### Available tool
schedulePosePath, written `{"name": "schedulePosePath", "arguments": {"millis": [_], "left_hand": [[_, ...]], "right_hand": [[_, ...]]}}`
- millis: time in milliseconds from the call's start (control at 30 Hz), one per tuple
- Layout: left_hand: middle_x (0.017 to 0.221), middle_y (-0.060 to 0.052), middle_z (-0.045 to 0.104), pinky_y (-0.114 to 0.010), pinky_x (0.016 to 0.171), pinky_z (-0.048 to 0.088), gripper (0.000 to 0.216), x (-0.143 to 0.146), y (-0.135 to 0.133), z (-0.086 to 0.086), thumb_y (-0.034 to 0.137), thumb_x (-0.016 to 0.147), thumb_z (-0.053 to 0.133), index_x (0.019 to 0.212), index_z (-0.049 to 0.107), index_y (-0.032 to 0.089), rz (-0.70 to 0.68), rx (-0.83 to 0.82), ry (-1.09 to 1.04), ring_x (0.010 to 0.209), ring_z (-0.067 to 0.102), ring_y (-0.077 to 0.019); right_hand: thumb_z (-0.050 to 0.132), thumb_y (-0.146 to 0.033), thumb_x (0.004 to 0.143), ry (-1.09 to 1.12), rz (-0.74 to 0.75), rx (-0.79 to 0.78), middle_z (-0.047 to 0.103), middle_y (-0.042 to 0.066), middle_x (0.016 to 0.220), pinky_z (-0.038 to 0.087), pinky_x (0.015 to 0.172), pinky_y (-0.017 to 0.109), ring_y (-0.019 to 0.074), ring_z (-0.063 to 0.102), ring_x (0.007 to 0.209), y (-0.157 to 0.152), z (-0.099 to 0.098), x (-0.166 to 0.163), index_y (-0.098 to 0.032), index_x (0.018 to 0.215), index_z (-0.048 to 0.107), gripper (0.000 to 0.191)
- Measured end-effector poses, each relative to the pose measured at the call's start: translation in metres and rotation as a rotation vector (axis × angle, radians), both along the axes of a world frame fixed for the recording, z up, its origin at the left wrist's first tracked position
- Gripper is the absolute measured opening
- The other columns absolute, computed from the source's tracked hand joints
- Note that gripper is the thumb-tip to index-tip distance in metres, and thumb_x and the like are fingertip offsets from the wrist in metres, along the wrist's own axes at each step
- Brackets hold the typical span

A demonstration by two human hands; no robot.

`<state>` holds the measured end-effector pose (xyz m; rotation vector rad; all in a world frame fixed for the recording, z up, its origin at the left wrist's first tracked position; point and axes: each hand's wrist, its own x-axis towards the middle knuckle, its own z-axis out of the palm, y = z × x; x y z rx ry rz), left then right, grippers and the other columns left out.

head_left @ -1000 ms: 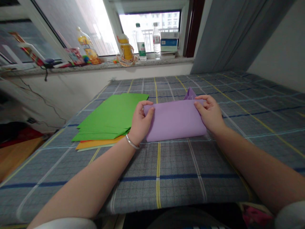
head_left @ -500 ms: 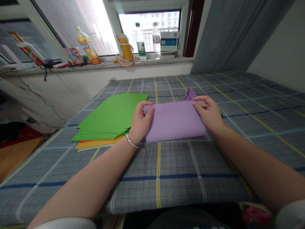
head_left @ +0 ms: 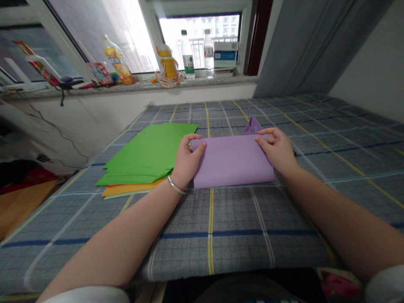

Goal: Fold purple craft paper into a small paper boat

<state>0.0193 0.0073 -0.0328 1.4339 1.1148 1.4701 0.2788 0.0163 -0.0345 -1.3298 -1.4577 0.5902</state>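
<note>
A folded sheet of purple paper (head_left: 232, 162) lies across the checked cloth in front of me, its long sides running left to right. My left hand (head_left: 188, 160) pinches its upper left corner, thumb on top and fingers behind. At the upper right corner my right hand (head_left: 277, 149) grips it the same way. Just behind the sheet, near my right fingers, a small pointed piece of folded purple paper (head_left: 253, 125) sticks up. Beside my left hand lies a stack of green paper (head_left: 145, 151), with orange paper (head_left: 132, 189) showing beneath its near edge.
The grey checked tablecloth (head_left: 233, 248) covers the surface. Behind it, a windowsill (head_left: 214, 81) holds a yellow drinking bottle (head_left: 168, 67), a green-capped bottle (head_left: 187, 59), another clear bottle (head_left: 208, 54) and stacked boxes (head_left: 225, 56). A grey curtain (head_left: 309, 46) hangs at the right.
Almost nothing differs. The whole view has shifted very slightly, and both hands keep their hold on the purple paper's upper corners.
</note>
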Motion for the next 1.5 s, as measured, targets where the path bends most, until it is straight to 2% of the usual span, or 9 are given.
{"name": "schedulePosePath", "arguments": {"millis": [267,400,567,733,933,1100,1200,1400,1500], "left_hand": [[0.058,0.007,0.053,-0.017,0.040,0.032,0.027,-0.001,0.001,-0.002,0.027,0.079,0.065,0.103,0.053,0.024,0.007,0.015,0.032,0.042,0.045,-0.0074],[0.053,0.007,0.046,-0.018,0.040,0.025,0.021,-0.006,0.009,-0.007,0.028,0.078,0.065,0.098,0.060,0.022,0.052,0.018,0.153,0.042,0.038,-0.0070],[0.053,0.005,0.048,-0.020,0.041,0.024,0.023,-0.016,0.023,-0.017,0.030,0.073,0.069,0.093,0.067,0.019,0.105,-0.032,0.370,0.043,0.038,-0.0081],[0.062,0.001,0.060,-0.022,0.047,0.034,0.022,-0.021,0.031,-0.021,0.027,0.071,0.070,0.090,0.072,0.018,0.084,-0.069,0.489,0.050,0.047,-0.0108],[0.071,-0.002,0.067,-0.027,0.062,0.044,0.016,-0.016,0.039,-0.024,0.022,0.073,0.069,0.087,0.073,0.020,0.095,-0.048,0.733,0.063,0.057,-0.0153],[0.071,-0.002,0.066,-0.029,0.068,0.047,0.016,-0.015,0.041,-0.026,0.022,0.076,0.069,0.092,0.073,0.021,0.104,-0.039,0.848,0.064,0.058,-0.0161],[0.071,-0.001,0.066,-0.030,0.072,0.048,0.027,-0.016,0.041,-0.027,0.021,0.077,0.068,0.104,0.072,0.023,0.079,0.017,0.899,0.067,0.060,-0.0172],[0.099,-0.007,0.069,-0.033,0.088,0.048,0.029,-0.017,0.042,-0.026,0.019,0.086,0.057,0.111,0.070,0.023,-0.032,0.116,1.138,0.092,0.063,-0.0214],[0.107,-0.008,0.066,-0.033,0.088,0.047,0.029,-0.016,0.040,-0.025,0.021,0.090,0.052,0.114,0.069,0.023,-0.048,0.147,1.249,0.096,0.062,-0.0218]], "right_hand": [[0.060,-0.039,0.079,0.004,-0.009,0.008,0.049,-0.004,0.054,0.030,0.044,0.029,0.0163,0.047,0.047,-0.002,0.002,-0.003,-0.027,0.096,0.053,0.022],[0.059,-0.041,0.080,-0.046,-0.022,-0.011,0.047,-0.005,0.051,0.028,0.044,0.030,0.0161,0.044,0.044,0.002,-0.002,-0.001,-0.027,0.095,0.055,0.021],[0.063,-0.039,0.077,-0.227,-0.021,-0.055,0.056,-0.002,0.056,0.032,0.047,0.030,0.0164,0.049,0.048,0.011,-0.012,0.004,-0.024,0.091,0.058,0.021],[0.065,-0.033,0.077,-0.433,-0.032,-0.066,0.056,-0.003,0.057,0.034,0.052,0.029,0.0162,0.051,0.051,0.019,-0.017,0.006,-0.022,0.089,0.061,0.017],[0.065,-0.026,0.079,-0.761,-0.013,-0.040,0.064,0.002,0.068,0.038,0.062,0.031,0.0217,0.059,0.068,0.026,-0.016,0.006,-0.022,0.089,0.065,0.011],[0.063,-0.028,0.083,-0.843,0.005,-0.030,0.068,0.004,0.074,0.040,0.064,0.032,0.0228,0.061,0.071,0.030,-0.016,0.006,-0.022,0.095,0.067,0.014],[0.063,-0.027,0.082,-0.862,0.019,-0.010,0.069,0.005,0.077,0.041,0.065,0.032,0.0233,0.062,0.074,0.032,-0.017,0.007,-0.022,0.094,0.068,0.014],[0.060,-0.023,0.084,-0.907,0.068,0.011,0.071,0.008,0.091,0.045,0.073,0.034,0.0238,0.063,0.083,0.037,-0.023,0.008,-0.019,0.095,0.069,0.015],[0.058,-0.021,0.085,-0.920,0.091,0.017,0.071,0.009,0.097,0.046,0.079,0.035,0.0244,0.063,0.088,0.038,-0.026,0.009,-0.019,0.097,0.069,0.017]]}}
